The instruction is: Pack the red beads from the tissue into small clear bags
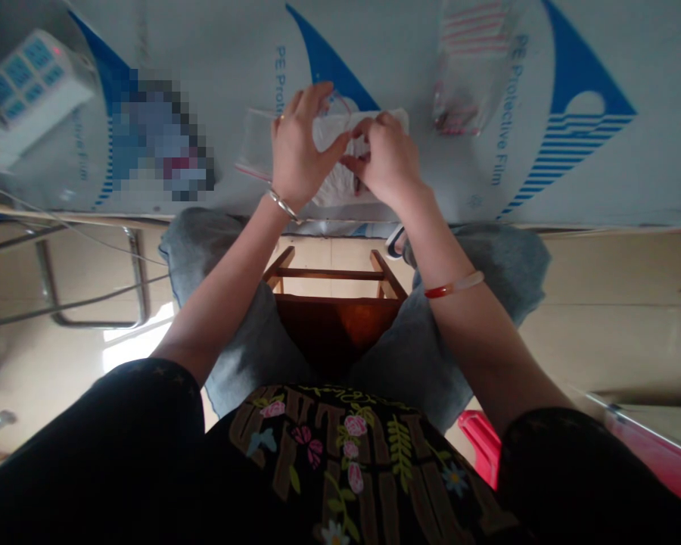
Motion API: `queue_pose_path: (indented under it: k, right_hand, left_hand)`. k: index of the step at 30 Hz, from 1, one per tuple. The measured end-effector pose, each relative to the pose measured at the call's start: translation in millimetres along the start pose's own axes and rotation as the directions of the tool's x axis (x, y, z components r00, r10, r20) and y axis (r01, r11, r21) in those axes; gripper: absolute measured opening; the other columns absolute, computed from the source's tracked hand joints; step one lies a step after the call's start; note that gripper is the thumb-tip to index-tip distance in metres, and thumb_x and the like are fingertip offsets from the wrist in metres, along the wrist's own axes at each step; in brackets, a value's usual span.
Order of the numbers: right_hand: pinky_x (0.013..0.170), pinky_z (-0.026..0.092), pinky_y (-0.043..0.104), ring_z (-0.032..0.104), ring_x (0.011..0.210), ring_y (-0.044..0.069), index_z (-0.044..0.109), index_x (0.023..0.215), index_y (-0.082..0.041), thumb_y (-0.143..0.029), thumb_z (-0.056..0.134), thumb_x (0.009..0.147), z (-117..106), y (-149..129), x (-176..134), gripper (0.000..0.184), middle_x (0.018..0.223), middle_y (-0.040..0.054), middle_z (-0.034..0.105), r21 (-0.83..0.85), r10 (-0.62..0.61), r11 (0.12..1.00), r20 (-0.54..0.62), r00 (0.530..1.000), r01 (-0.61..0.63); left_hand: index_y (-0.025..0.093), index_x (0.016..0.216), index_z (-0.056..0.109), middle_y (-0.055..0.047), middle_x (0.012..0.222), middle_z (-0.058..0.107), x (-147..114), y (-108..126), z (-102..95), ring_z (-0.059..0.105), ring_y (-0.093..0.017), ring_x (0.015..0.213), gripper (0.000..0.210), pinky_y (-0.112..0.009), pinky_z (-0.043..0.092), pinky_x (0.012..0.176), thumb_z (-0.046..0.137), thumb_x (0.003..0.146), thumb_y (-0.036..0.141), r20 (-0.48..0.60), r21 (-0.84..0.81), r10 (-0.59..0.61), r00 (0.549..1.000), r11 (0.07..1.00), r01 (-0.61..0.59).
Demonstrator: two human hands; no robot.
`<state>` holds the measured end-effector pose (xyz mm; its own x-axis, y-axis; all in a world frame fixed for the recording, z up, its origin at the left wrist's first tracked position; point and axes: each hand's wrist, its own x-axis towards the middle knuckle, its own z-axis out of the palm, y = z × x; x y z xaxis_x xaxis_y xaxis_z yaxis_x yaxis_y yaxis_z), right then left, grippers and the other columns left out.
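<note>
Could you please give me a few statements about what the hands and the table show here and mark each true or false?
1. Both hands are on a clear plastic zip bag with white contents at the table's near edge. True.
2. The left hand wears a thin metal bangle at the wrist. True.
3. The right hand is resting on the person's knee. False: it is up on the bag, beside the left hand.
4. A second clear bag with red stripes lies farther out on the white table with blue protective-film print, untouched. True.
5. The white power strip with blue sockets sits on the right side of the table. False: it is at the far left.
</note>
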<state>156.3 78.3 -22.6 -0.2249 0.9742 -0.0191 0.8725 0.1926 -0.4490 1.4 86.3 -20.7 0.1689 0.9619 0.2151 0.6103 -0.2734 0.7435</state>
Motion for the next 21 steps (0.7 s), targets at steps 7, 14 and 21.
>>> queue_pose_path:
  k: [7, 14, 21]
  right_hand:
    - [0.092, 0.03, 0.05, 0.03, 0.124, 0.032, 0.052, 0.118, -0.024, -0.058, 0.042, 0.082, 9, -2, 0, 0.051, 0.132, 0.0128, 0.045, -0.034, -0.133, 0.99, 0.066, 0.989, 0.135]
    - [0.092, 0.031, 0.049, 0.036, 0.12, 0.03, 0.059, 0.11, -0.03, -0.043, 0.042, 0.087, 12, -5, -2, 0.032, 0.12, 0.0077, 0.057, -0.077, -0.144, 0.985, 0.12, 0.982, 0.153]
    - [0.093, 0.032, 0.047, 0.045, 0.109, 0.028, 0.058, 0.113, -0.017, -0.032, 0.044, 0.088, 11, -7, -2, 0.032, 0.117, 0.0117, 0.057, -0.124, -0.157, 0.978, 0.103, 0.982, 0.169]
  left_hand:
    - [0.03, 0.112, 0.045, -0.004, 0.113, 0.057, -1, 4, 0.0, 0.052, -0.021, 0.104, 0.05, -0.039, 0.038, 0.089, 0.064, 0.067, 0.022, -0.024, 0.132, 0.004, 1.0, 0.991, -0.001]
    - [0.023, 0.116, 0.045, -0.004, 0.113, 0.057, -2, 1, 1.2, 0.053, -0.018, 0.102, 0.05, -0.036, 0.04, 0.087, 0.065, 0.07, 0.021, -0.051, 0.172, 0.054, 0.997, 0.984, -0.045]
    - [0.021, 0.116, 0.046, -0.005, 0.11, 0.058, -2, 0, 1.6, 0.054, -0.019, 0.101, 0.05, -0.038, 0.04, 0.087, 0.065, 0.069, 0.018, -0.061, 0.157, 0.081, 0.995, 0.985, -0.071]
